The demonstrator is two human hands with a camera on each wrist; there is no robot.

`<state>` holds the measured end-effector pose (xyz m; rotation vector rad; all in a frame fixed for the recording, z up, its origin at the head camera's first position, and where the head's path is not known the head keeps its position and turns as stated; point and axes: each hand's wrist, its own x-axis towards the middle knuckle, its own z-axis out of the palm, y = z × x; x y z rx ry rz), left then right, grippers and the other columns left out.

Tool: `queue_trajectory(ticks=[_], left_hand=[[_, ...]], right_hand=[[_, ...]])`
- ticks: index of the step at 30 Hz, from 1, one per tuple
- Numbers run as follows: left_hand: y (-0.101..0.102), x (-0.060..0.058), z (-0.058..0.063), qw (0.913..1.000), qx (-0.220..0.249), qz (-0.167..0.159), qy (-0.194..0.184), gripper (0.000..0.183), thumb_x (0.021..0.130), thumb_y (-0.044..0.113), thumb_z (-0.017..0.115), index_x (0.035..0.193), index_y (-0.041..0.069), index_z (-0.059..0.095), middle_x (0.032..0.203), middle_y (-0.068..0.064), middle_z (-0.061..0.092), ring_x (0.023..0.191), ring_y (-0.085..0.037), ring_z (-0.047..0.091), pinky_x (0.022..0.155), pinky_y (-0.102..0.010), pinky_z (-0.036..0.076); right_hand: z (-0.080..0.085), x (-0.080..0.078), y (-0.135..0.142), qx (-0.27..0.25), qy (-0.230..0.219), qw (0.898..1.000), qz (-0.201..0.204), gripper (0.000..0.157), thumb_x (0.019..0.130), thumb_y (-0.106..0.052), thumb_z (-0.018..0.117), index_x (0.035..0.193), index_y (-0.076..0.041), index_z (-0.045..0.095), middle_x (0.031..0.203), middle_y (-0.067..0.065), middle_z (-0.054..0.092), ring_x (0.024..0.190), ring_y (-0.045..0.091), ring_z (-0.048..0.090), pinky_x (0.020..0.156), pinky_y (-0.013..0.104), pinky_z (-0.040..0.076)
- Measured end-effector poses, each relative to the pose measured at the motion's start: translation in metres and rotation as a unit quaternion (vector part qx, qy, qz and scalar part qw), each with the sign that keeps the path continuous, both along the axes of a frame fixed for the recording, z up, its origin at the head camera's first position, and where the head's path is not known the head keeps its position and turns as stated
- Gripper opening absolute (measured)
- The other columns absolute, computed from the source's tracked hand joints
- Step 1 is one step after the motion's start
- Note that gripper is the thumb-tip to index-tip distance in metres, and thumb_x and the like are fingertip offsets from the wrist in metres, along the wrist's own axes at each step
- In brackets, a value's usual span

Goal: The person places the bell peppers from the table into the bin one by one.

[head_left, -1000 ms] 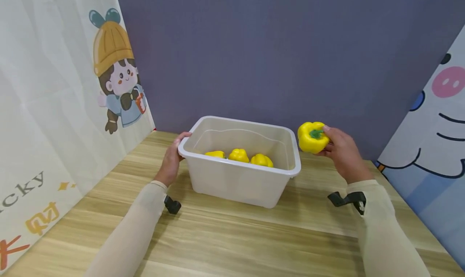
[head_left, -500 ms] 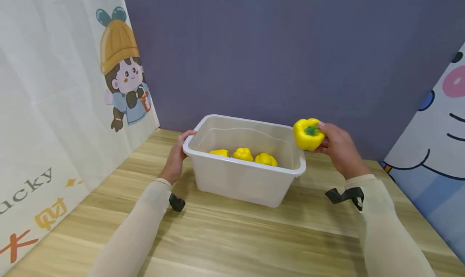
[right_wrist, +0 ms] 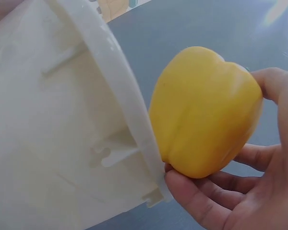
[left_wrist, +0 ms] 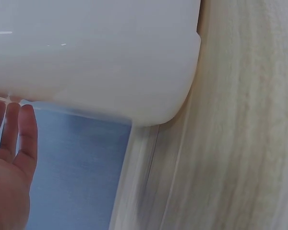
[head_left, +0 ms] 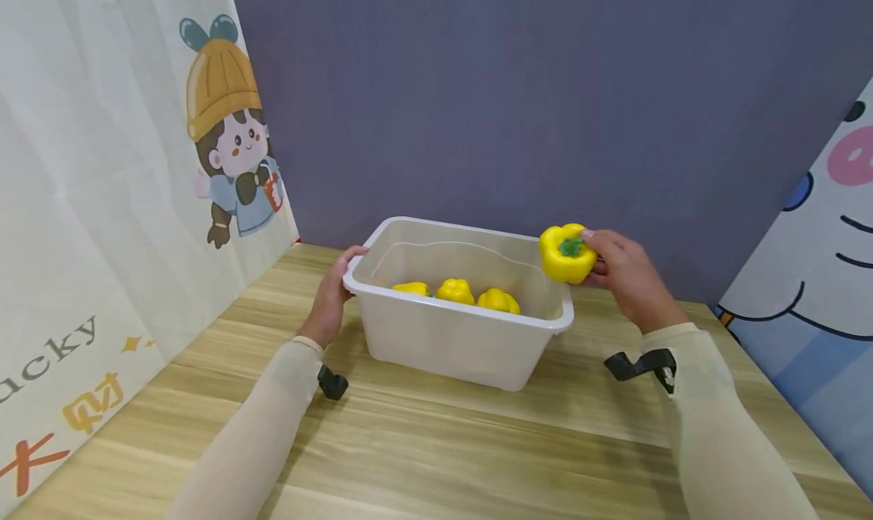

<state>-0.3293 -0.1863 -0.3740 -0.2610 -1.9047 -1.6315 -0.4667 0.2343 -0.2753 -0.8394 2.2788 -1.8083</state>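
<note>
A light grey plastic bin [head_left: 457, 346] stands on the wooden table, with several yellow bell peppers [head_left: 455, 291] partly visible inside behind its front wall. My left hand [head_left: 329, 300] holds the bin's left rim. In the left wrist view, fingers [left_wrist: 28, 132] of that hand reach up to the bin's outer side; the thumb is hidden there. My right hand [head_left: 627, 277] grips another yellow bell pepper [head_left: 563, 256], thumb near its green stem and fingers around its far side. This pepper hangs at the bin's right rim, stem facing the head camera.
The wooden table [head_left: 409, 452] stretches in front of the bin. A dark blue-grey panel [head_left: 518, 111] rises close behind it. Printed white sheets [head_left: 102, 164] flank the table on both sides. Black straps [head_left: 641, 364] sit on both wrists.
My right hand has moved left with the bell pepper, from beside the bin to its right rim. My left hand stays on the left rim. The head view has shifted slightly.
</note>
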Motion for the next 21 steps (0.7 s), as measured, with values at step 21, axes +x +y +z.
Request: queue_trajectory(ticks=[21], left_hand=[[-0.004,-0.001,-0.001,0.9999,0.006,-0.005,-0.011,0.058,0.105,0.043,0.027,0.143,0.004,0.047,0.122,-0.024,0.055,0.104,-0.034,0.053,0.079,-0.030,0.047]], right_hand=[[0.029,-0.002,-0.020,0.028,0.015,0.999,0.018,0.074,0.097,-0.063,0.050,0.138,-0.001,0.047,0.122,0.013,0.054,0.097,0.017,0.066,0.081,0.027,0.055]])
